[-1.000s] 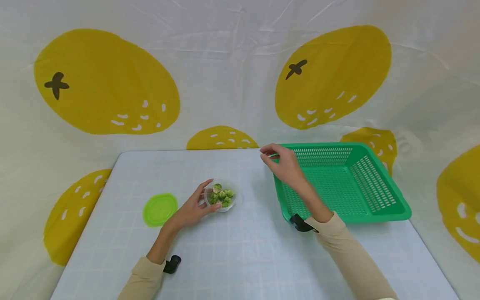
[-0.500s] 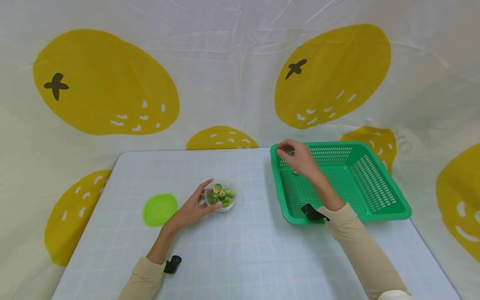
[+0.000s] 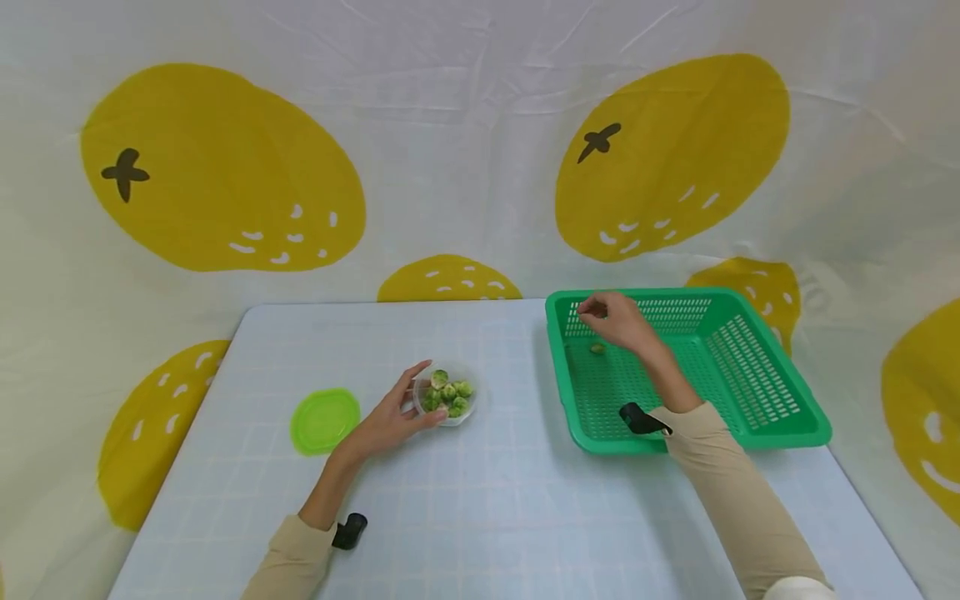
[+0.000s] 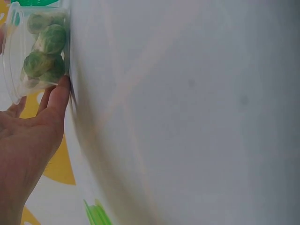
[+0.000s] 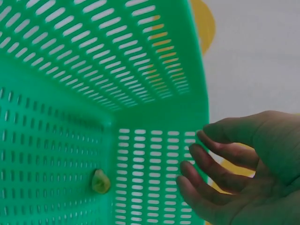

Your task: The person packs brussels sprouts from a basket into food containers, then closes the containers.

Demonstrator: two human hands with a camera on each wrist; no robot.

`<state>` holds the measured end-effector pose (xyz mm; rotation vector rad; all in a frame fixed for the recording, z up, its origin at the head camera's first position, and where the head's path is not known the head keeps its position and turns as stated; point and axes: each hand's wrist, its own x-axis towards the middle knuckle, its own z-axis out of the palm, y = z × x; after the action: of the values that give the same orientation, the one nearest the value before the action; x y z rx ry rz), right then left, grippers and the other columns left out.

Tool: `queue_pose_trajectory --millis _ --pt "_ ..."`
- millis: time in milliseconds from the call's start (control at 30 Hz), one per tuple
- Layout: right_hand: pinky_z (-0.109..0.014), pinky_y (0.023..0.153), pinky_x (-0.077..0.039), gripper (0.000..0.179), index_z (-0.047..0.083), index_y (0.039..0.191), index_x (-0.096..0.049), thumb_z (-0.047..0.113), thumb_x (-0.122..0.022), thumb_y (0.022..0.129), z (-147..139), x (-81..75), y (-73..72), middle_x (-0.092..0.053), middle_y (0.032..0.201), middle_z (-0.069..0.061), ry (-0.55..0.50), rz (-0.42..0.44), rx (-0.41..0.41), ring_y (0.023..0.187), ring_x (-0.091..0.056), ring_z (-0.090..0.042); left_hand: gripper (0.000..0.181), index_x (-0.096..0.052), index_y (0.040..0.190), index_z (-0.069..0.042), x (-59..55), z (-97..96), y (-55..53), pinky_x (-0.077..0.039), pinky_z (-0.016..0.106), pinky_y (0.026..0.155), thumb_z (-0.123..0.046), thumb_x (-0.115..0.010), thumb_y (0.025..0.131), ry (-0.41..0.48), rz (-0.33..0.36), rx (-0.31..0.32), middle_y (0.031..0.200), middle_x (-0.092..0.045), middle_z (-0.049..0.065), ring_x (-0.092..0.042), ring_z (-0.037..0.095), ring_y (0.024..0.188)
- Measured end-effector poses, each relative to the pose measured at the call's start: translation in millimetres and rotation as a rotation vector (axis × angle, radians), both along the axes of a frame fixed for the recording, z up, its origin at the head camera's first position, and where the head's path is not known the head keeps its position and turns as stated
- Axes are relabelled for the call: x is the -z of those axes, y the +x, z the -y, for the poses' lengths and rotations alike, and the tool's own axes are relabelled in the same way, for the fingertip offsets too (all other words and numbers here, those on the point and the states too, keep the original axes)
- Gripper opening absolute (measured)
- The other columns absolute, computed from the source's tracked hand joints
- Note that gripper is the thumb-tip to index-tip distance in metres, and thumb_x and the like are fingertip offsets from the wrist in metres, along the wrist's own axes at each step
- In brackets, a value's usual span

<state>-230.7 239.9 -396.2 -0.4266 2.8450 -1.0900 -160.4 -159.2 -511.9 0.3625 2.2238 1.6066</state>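
A small clear plastic tub [image 3: 453, 418] with several Brussels sprouts [image 3: 448, 390] in it stands on the table. My left hand [image 3: 387, 423] holds it from the left, thumb on the near side and fingers round the far side. In the left wrist view, the sprouts [image 4: 51, 40] show through the tub's wall. Over the back left corner of a green basket [image 3: 564, 392] hangs my right hand [image 3: 617, 321], fingers loosely bent and holding nothing. Below it, a single Brussels sprout [image 3: 597, 348] lies on the basket's floor; the right wrist view shows this sprout [image 5: 101, 182] near the end wall.
A bright green lid [image 3: 324, 421] lies on the table left of my left hand. The table [image 3: 465, 517] has a pale checked cloth. Behind it hangs a white sheet [image 3: 450, 167] printed with big yellow fruit. The basket takes up the table's back right part.
My right hand has moved rightward from the basket's left rim to over its inside. A Brussels sprout now shows on the basket floor beneath it. The left hand and tub stay in place.
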Motion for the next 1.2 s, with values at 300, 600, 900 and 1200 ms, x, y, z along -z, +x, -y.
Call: queue_pose_trajectory --millis 300,600,900,1200 --pt "-0.056 0.087 -0.054 0.024 -0.015 0.113 -0.067 0.006 -0.060 0.103 -19.3 13.3 -4.6 -0.068 0.110 -0.030 0.080 0.062 -0.018 0.105 -0.063 -0.046 0.087 -0.022 0.163 -0.032 -1.8 -2.5 0.3 -0.041 0.052 0.114 -0.030 -0.077 0.095 0.016 0.002 0.009 0.159 -0.033 0.012 -0.041 0.032 0.140" --pt "-0.055 0.085 -0.056 0.027 -0.018 0.114 -0.066 0.004 -0.066 0.098 -33.3 24.9 -13.0 -0.068 0.111 -0.033 0.181 0.150 -0.051 0.104 -0.063 -0.049 0.089 -0.022 0.164 -0.030 -2.7 -3.2 0.1 -0.041 0.051 0.114 -0.030 -0.078 0.095 0.014 0.004 0.013 0.158 -0.035 0.011 -0.041 0.031 0.140" --pt "-0.057 0.091 -0.055 0.031 -0.017 0.117 -0.065 0.004 -0.070 0.096 -37.3 33.1 -15.7 -0.065 0.118 -0.035 0.198 0.227 -0.034 0.112 -0.060 -0.052 0.089 -0.021 0.164 -0.029 -2.5 -2.7 1.6 -0.041 0.051 0.114 -0.030 -0.078 0.095 0.019 0.006 0.009 0.158 -0.035 0.013 -0.042 0.031 0.137" --pt "-0.056 0.089 -0.055 0.026 -0.017 0.112 -0.067 0.003 -0.069 0.096 -38.7 39.2 -21.8 -0.067 0.111 -0.034 0.212 0.205 -0.081 0.107 -0.062 -0.050 0.089 -0.022 0.164 -0.031 -0.8 -0.1 1.1 -0.041 0.051 0.115 -0.032 -0.078 0.094 0.008 0.011 -0.006 0.159 -0.033 0.012 -0.041 0.031 0.138"
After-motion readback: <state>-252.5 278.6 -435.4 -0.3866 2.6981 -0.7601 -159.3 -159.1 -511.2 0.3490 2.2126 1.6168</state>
